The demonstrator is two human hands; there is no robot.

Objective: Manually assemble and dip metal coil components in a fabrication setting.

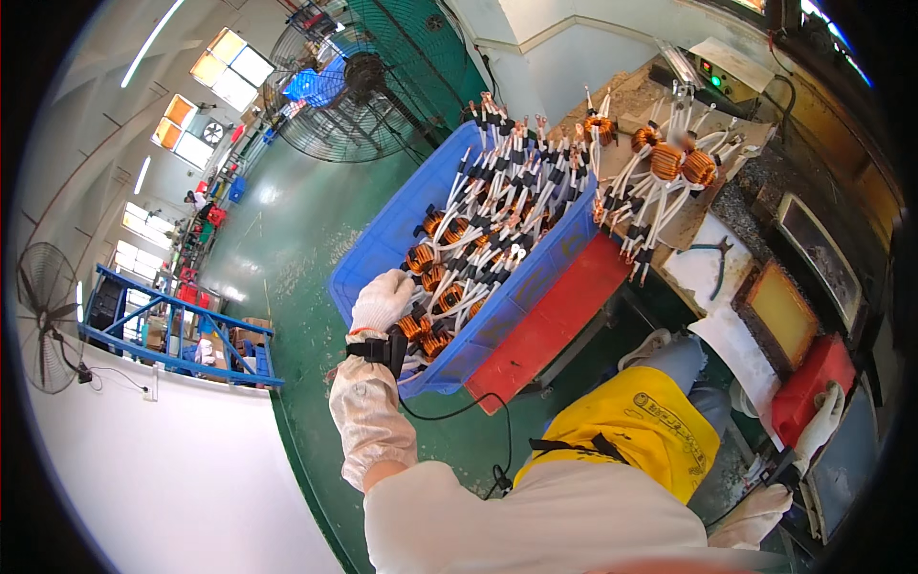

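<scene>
My left hand (382, 301), in a white knit glove, is over the near left part of a blue plastic crate (368, 234). Its fingers are curled together among copper-wound coils (432, 277) with white leads; what they grip is hidden. The crate is heaped with such coils, their leads sleeved in black and tipped with metal lugs. At the far right, my right hand (826, 413), also gloved, is beside a red box-shaped object (811, 387). Its fingers are too unclear to read.
More copper coils (667, 163) lie on the workbench, near a control box (727, 72) with a green light. Pliers (721, 263) and a yellow framed pad (779, 316) are closer. A red board (564, 320) runs under the crate. A black cable (469, 411) hangs beside my left arm.
</scene>
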